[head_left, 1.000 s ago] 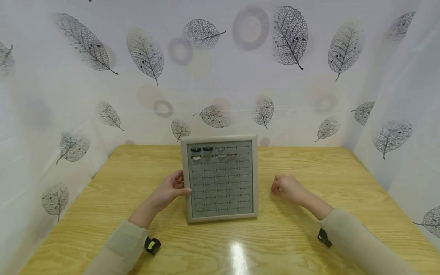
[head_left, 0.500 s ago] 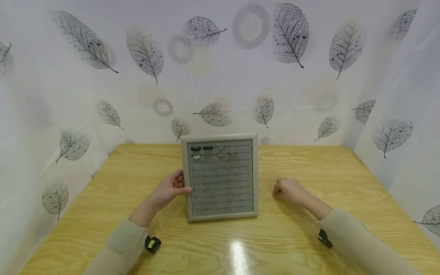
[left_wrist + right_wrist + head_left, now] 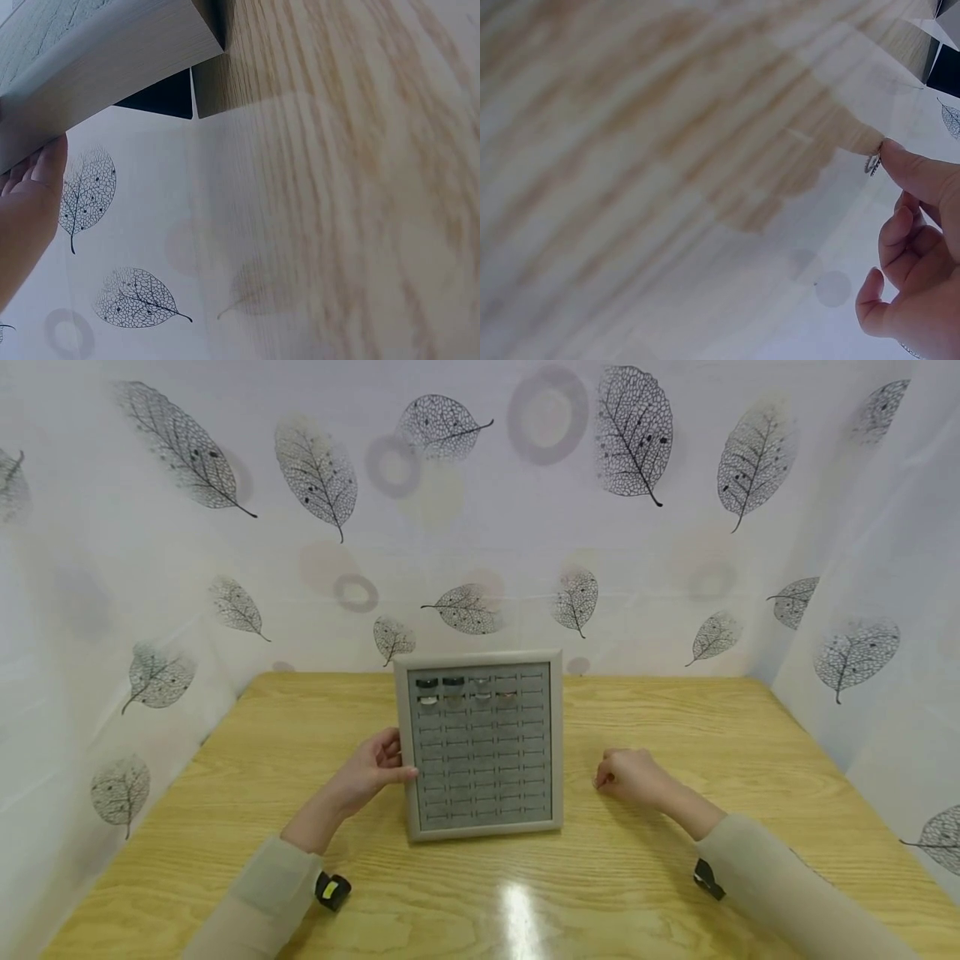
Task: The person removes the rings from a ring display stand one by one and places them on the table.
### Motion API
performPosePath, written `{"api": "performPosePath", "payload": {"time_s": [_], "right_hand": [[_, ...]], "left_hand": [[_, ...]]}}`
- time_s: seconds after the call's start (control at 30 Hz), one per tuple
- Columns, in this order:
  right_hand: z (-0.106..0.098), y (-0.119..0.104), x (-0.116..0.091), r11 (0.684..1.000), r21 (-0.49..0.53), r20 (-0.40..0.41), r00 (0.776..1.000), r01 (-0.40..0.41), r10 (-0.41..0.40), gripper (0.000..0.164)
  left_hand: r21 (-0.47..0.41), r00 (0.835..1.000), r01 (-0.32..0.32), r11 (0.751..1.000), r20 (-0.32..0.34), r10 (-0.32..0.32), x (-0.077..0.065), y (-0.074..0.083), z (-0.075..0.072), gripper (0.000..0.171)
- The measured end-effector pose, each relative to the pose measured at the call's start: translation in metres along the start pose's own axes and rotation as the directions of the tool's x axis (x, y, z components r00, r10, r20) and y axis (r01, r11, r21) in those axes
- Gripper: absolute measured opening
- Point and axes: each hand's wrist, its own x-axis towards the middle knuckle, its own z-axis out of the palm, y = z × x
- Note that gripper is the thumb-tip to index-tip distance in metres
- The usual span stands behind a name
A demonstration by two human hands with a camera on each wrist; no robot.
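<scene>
A grey ring display board (image 3: 483, 781) in a pale frame stands upright on the table, leaning back. My left hand (image 3: 366, 775) grips its left edge, thumb on the front and the other fingers at the side. Its top two rows hold several rings, among them a black ring (image 3: 427, 682) and a white ring (image 3: 428, 700); the lower slots show none. To the right of the board, my right hand (image 3: 633, 777) hovers low, apart from it. In the right wrist view, thumb and fingertip pinch a small silver ring (image 3: 872, 164), which looks textured or set with stones.
The wooden table (image 3: 300, 710) is bounded at the back and sides by a white curtain (image 3: 480, 543) with leaf prints. A dark support (image 3: 161, 97) shows behind the board in the left wrist view. A light reflection lies on the table's front part.
My right hand has come slightly nearer to me and lower, then stays still. The left hand and the board keep their place; the head view has tilted a little.
</scene>
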Motion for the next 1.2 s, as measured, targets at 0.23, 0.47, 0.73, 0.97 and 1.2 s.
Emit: {"api": "performPosePath", "payload": {"time_s": [0.23, 0.47, 0.73, 0.97, 1.2], "right_hand": [[-0.001, -0.001, 0.000, 1.000, -0.006, 0.001, 1.000, -0.029, 0.029, 0.005], [-0.014, -0.004, 0.004, 1.000, -0.011, -0.113, 0.993, -0.019, 0.017, 0.011], [-0.038, -0.025, 0.012, 1.000, 0.013, -0.295, 0.955, 0.005, -0.001, 0.014], [-0.057, -0.039, 0.017, 0.993, 0.060, -0.460, 0.886, 0.104, -0.065, 0.018], [-0.067, -0.051, 0.027, 0.978, 0.072, -0.564, 0.816, 0.197, -0.123, 0.023]], "left_hand": [[-0.010, 1.000, 0.016, 1.000, -0.010, -0.016, 0.001, 0.000, 0.001, 0.068], [-0.013, 1.000, 0.017, 1.000, -0.015, -0.017, 0.001, -0.002, 0.001, 0.069], [-0.014, 1.000, 0.016, 1.000, -0.017, -0.016, 0.001, -0.001, 0.001, 0.068], [-0.022, 1.000, 0.011, 1.000, -0.016, -0.011, 0.001, -0.003, 0.000, 0.069], [-0.016, 1.000, 0.009, 1.000, -0.013, -0.009, 0.002, -0.004, 0.000, 0.070]]}}
